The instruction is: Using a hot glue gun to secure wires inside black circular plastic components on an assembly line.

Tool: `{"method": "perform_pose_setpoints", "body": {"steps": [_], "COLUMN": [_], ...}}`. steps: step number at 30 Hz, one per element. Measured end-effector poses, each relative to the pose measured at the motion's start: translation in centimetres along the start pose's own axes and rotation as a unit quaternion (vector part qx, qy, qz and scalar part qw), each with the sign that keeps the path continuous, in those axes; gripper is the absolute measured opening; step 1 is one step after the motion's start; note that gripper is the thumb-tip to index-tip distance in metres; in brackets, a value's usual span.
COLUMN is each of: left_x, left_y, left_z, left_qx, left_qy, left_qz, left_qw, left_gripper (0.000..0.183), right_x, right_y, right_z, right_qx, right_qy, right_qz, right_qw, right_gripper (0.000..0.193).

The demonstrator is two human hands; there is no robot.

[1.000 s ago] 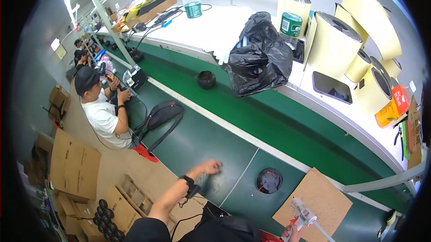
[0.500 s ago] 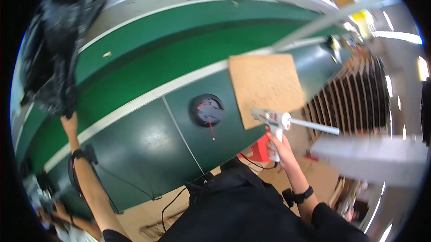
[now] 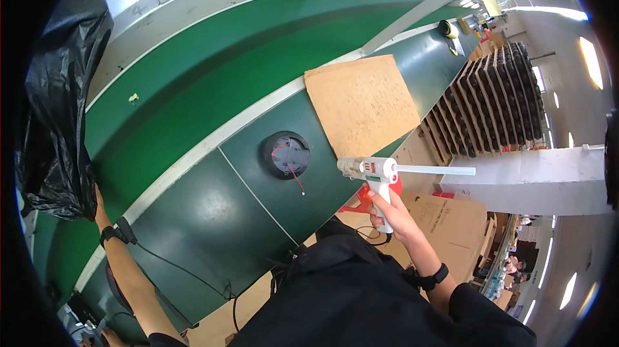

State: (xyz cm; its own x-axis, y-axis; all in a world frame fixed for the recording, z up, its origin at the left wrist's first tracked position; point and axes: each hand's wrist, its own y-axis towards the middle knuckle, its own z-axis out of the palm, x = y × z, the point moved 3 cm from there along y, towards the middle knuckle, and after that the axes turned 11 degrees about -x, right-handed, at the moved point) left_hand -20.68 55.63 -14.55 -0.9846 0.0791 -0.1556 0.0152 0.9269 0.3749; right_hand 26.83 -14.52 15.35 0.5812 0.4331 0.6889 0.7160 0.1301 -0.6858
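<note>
My right hand [image 3: 391, 217] is wrapped round the handle of a white hot glue gun [image 3: 373, 170]. Its nozzle points left, and a long translucent glue stick [image 3: 438, 170] sticks out of its back. My left hand [image 3: 99, 210] reaches far left to the lower end of a black plastic bag [image 3: 61, 121]; the bag covers the fingers, so their grip is hidden. Between my arms, a round black plastic part [image 3: 287, 155] lies on the green bench [image 3: 193, 212], with a thin red wire trailing off it.
A brown cardboard sheet [image 3: 364, 102] lies on the bench beyond the glue gun. Behind the bench runs a green conveyor belt [image 3: 213, 57]. Tall stacked layers of black parts [image 3: 493, 102] stand to the right, above a cardboard box [image 3: 445, 224]. A cable [image 3: 174, 266] crosses the bench at left.
The view has shifted and turned slightly. My left hand's fingers, seen at the bag's end before, are now behind the plastic. The glue gun stays in my right hand.
</note>
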Motion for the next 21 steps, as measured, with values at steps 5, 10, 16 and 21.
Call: {"method": "perform_pose_setpoints", "body": {"steps": [5,10,16,21], "left_x": [-2.2,-12.9,-18.4,-29.7], "left_y": [-1.8,-14.5,-31.3,-34.0], "left_z": [-5.0,-15.2,-25.7,-35.7], "left_qx": [-0.013,0.138,0.186,0.168], "left_qy": [-0.006,-0.185,-0.099,-0.253], "left_qz": [0.074,0.196,0.187,0.033], "left_qw": [0.997,0.953,0.959,0.952], "left_gripper": [0.038,0.030,0.024,0.019], "right_x": [-0.1,0.3,1.6,3.0], "right_y": [1.5,2.7,6.5,8.0], "right_z": [-0.9,-2.3,-3.0,-3.6], "right_qx": [0.046,0.066,0.168,0.188], "right_qy": [-0.005,0.038,-0.001,-0.107], "right_qz": [0.004,0.012,-0.051,-0.136], "right_qw": [0.999,0.997,0.984,0.967], "right_gripper": [0.036,0.035,0.036,0.041]}}
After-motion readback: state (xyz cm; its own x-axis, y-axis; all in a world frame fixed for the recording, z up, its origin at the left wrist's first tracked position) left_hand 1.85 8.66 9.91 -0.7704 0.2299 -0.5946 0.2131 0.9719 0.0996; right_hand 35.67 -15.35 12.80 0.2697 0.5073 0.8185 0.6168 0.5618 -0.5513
